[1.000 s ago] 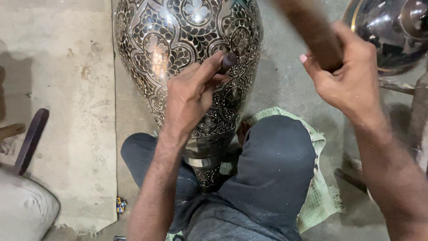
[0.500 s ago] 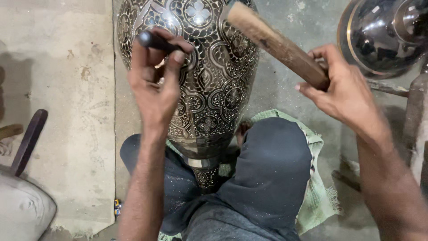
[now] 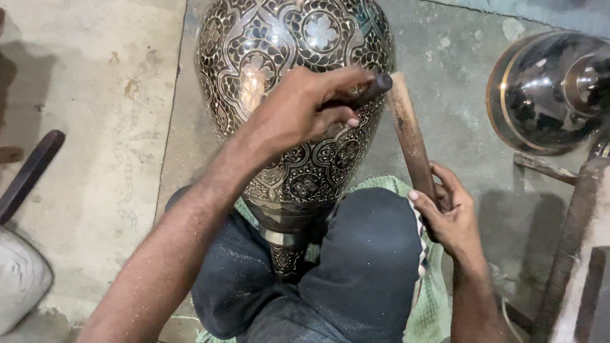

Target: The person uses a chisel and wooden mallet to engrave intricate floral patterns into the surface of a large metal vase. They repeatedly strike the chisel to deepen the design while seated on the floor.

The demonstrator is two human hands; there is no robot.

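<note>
— What has the left hand got?

— A short dark metal chisel. The fingers are curled tight around it, thumb side up, and its blunt end pokes out past the knuckles toward the right. The hand rests against the belly of the engraved vase, a big dark vessel covered in silver floral and scroll patterns.

— And the vase itself, where does it sit?

— It lies tilted between the person's knees, narrow neck down toward the lap, wide body reaching to the top of the view. A green cloth lies under the legs.

— The right hand?

— Closed around the lower part of a wooden mallet, a plain brown stick. Its upper end stands just beside the chisel's blunt end; whether they touch I cannot tell.

— Anything else around?

— A second shiny dark metal vessel on its side at the right, well apart from the hands, on the concrete floor. A dark bar lies at the left edge.
</note>
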